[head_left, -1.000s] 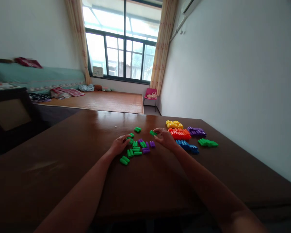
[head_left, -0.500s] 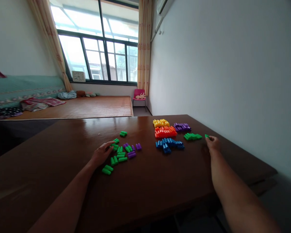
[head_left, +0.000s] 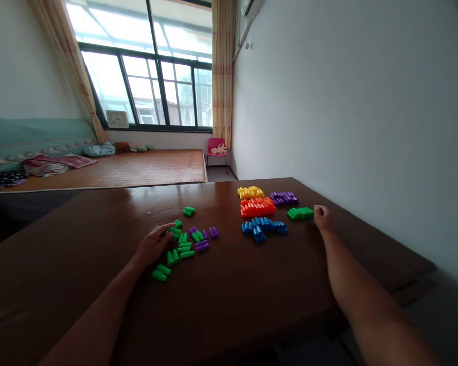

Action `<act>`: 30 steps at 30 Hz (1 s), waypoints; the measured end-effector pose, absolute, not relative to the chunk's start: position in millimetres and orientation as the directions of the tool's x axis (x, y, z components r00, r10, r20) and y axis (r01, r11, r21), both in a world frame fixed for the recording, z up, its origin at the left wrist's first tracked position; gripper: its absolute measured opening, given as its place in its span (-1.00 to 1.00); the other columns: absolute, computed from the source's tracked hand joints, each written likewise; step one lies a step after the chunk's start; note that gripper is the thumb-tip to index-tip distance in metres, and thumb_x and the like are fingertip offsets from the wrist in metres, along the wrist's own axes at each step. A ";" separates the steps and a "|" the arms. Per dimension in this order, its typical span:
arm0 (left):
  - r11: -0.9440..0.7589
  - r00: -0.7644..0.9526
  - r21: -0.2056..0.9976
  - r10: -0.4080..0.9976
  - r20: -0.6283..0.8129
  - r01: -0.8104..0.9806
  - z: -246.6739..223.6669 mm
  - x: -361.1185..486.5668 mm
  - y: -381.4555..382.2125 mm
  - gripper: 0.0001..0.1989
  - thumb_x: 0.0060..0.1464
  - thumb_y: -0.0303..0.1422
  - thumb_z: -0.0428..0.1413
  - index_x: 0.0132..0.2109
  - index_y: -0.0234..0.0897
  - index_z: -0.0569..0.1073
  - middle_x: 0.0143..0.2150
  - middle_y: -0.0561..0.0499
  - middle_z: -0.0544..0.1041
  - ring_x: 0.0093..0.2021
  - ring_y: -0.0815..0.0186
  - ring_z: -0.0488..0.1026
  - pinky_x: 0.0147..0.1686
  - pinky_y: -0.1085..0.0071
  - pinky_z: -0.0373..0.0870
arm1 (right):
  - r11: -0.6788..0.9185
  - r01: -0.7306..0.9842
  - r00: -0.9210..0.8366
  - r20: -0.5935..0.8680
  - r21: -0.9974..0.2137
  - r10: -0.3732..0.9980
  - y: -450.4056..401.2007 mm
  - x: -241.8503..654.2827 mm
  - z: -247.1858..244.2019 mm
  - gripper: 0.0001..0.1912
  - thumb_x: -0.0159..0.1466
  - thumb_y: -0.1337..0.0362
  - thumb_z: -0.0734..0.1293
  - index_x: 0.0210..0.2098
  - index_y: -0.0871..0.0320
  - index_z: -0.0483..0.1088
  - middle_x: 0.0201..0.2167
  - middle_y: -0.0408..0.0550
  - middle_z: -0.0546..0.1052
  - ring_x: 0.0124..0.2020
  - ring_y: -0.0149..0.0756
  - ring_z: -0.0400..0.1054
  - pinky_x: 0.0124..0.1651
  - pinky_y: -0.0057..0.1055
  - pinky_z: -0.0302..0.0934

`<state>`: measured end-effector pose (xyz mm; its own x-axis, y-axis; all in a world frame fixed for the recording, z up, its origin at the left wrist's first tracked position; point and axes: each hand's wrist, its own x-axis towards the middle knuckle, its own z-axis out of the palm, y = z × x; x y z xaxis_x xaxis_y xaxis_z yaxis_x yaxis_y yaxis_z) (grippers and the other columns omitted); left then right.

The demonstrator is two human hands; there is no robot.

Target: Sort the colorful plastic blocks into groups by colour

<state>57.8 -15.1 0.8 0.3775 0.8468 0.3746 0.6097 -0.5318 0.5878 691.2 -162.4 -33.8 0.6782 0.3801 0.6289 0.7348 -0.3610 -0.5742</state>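
Observation:
My left hand rests at the left cluster, its fingers at a green piece near the cluster's back left. Around it lie several loose green pieces and a few purple ones. My right hand is closed at the right end of a green row; what its fingertips hold, if anything, is hidden. Left of that row sit a blue group, an orange-red group and a yellow group. A purple group lies behind the green row.
The brown table runs up near the white wall on the right. Beyond it are a bed with cloths, a pink chair holding a soft toy, and a square clock by the window.
My right hand has moved left to the green row, and the green piece seen at its fingertips no longer shows apart. My left hand has stayed at the loose pieces. The view has shifted slightly.

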 end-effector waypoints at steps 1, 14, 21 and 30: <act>-0.541 0.370 0.605 0.841 0.394 0.584 1.8 58.7 -16.0 -0.50 0.06 -0.06 0.01 0.05 -0.23 0.47 -0.08 -0.06 0.55 -0.14 0.19 0.50 -0.09 0.29 0.43 | -0.349 0.748 0.663 0.664 -0.565 0.345 -164.4 682.9 -29.1 -0.58 0.19 0.15 0.13 -0.23 0.26 0.51 -0.33 0.14 0.56 -0.31 -0.13 0.39 -0.16 -0.22 0.25; -0.455 0.283 0.733 0.890 0.357 0.506 -1.2 53.7 -25.1 -0.62 0.06 -0.36 0.06 0.03 -0.34 0.49 -0.22 -0.07 0.60 -0.24 0.25 0.52 -0.16 0.32 0.46 | 0.568 0.813 -0.354 0.663 -0.131 0.659 -128.3 343.6 45.3 -0.75 0.31 0.31 0.21 -0.06 0.07 0.42 -0.09 -0.03 0.52 -0.05 -0.24 0.33 0.04 -0.29 0.19; -0.494 0.337 0.576 0.868 0.364 0.651 -8.2 50.5 -22.8 -0.74 0.07 -0.39 0.09 -0.11 -0.26 0.58 -0.17 -0.04 0.60 -0.19 0.26 0.51 -0.11 0.41 0.40 | 0.529 0.813 -0.415 0.394 -0.245 0.820 -72.4 263.2 43.4 -0.76 0.31 0.39 0.19 -0.14 0.15 0.46 -0.17 0.01 0.55 -0.09 -0.28 0.38 0.00 -0.39 0.19; -0.515 0.370 0.555 0.856 0.360 0.653 -5.6 52.7 -24.0 -0.75 0.08 -0.45 0.09 -0.11 -0.26 0.59 -0.20 -0.03 0.58 -0.23 0.31 0.49 -0.13 0.46 0.37 | 0.200 0.979 -0.197 0.048 -0.044 0.979 -74.6 235.6 44.8 -0.58 0.23 -0.05 0.26 -0.08 0.10 0.38 -0.19 0.12 0.55 -0.17 -0.07 0.44 -0.23 -0.31 0.21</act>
<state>52.7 -24.0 -5.6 0.3695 0.8564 0.3605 0.6531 -0.5153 0.5549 235.6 -74.6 44.8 -0.1974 0.9791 0.0482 0.9789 0.1995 -0.0441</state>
